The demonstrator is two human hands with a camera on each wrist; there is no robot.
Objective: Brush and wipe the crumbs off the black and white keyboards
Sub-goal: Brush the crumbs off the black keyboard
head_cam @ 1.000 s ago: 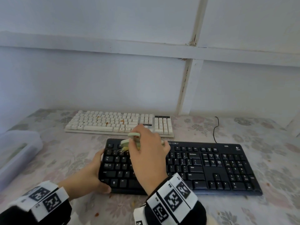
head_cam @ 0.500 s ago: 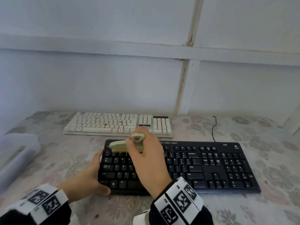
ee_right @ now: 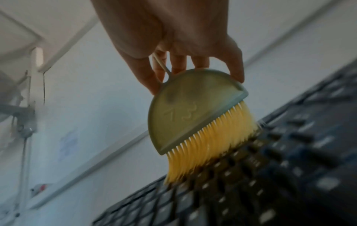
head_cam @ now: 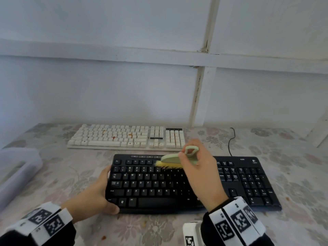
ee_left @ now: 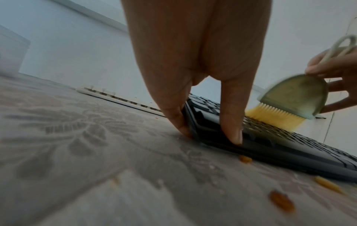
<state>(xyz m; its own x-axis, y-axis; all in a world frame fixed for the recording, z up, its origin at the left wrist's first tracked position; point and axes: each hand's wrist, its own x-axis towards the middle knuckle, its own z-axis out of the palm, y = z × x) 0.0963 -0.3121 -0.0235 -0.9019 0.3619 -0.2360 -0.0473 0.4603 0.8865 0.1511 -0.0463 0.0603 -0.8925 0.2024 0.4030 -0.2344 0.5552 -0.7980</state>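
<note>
The black keyboard [head_cam: 159,183] lies near me on the flowered tablecloth. My left hand [head_cam: 99,192] grips its left end, thumb [ee_left: 231,122] on the front corner and fingers along the side. My right hand [head_cam: 197,167] holds a small green brush [head_cam: 173,158] by its looped handle; its yellow bristles [ee_right: 208,145] touch the upper key rows near the keyboard's middle. The white keyboard [head_cam: 127,137] lies behind, with orange crumbs among its keys.
A clear plastic box [head_cam: 16,171] stands at the left table edge. Orange crumbs [ee_left: 282,201] lie on the cloth in front of the black keyboard. A black cable [head_cam: 230,144] runs from the keyboard's back toward the white wall.
My right hand has swept the brush to the right along the black keyboard's top rows, from its left end toward the middle. The left hand has kept its hold.
</note>
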